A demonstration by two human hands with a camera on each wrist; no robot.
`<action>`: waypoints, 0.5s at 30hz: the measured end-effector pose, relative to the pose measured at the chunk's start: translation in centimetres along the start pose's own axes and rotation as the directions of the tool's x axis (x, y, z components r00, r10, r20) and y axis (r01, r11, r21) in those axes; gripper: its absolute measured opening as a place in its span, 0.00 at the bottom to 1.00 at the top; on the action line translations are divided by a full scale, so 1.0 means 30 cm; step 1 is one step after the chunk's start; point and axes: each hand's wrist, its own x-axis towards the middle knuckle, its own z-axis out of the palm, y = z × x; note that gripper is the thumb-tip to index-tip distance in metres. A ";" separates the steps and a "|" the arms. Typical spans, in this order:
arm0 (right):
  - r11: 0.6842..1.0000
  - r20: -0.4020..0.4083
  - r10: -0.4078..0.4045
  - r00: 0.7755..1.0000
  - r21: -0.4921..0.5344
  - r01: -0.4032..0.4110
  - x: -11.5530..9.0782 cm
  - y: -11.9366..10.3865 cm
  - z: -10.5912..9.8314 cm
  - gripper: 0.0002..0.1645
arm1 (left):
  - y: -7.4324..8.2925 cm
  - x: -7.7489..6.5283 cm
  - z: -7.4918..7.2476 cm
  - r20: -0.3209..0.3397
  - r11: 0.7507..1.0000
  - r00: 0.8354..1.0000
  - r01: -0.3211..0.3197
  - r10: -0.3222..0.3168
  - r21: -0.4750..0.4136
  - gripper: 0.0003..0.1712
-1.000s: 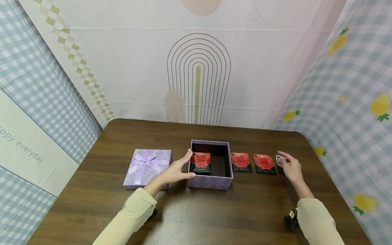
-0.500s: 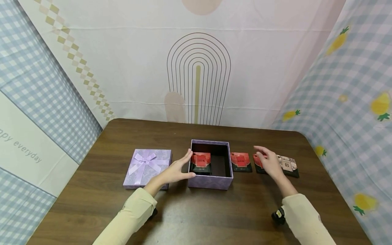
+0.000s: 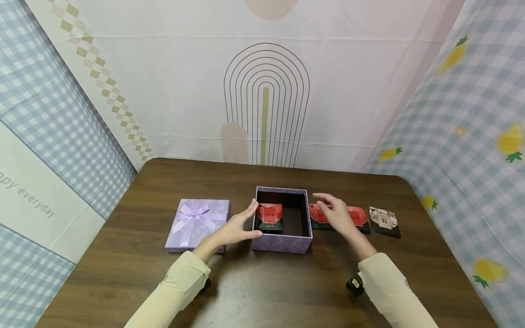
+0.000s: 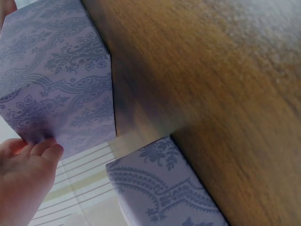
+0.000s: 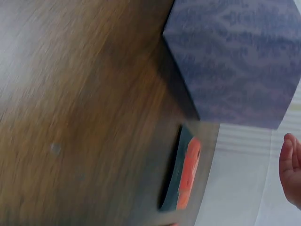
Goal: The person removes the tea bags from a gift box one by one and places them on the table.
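In the head view, a lidless purple patterned box (image 3: 283, 243) stands mid-table, with a red and dark green packet (image 3: 269, 215) lying in its left half. My left hand (image 3: 235, 228) rests against the box's left side, thumb at the near corner; the left wrist view shows its fingertips (image 4: 51, 153) touching the wall. My right hand (image 3: 338, 216) hovers just right of the box, holding nothing, thumb and fingers apart. It partly hides two red and dark green packets, a left one (image 3: 317, 214) and a right one (image 3: 358, 216). A beige-topped packet (image 3: 384, 221) lies farther right.
The purple box lid (image 3: 198, 225) with a ribbon bow lies left of the box, under and beside my left forearm. All stand on a brown wooden table (image 3: 262, 291). A patterned cloth (image 3: 184, 91) hangs behind the table's far edge, with checked cloth at both sides.
My right hand has moved left from the beige-topped packet, past the right red packet, to near the box, uncovering the beige-topped packet. The left hand and box have stayed put.
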 end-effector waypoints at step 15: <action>0.997 0.074 -0.077 0.994 -0.021 0.079 0.029 -0.032 0.092 0.16 | 0.004 0.001 0.000 0.001 1.000 1.000 -0.004 0.004 -0.010 0.49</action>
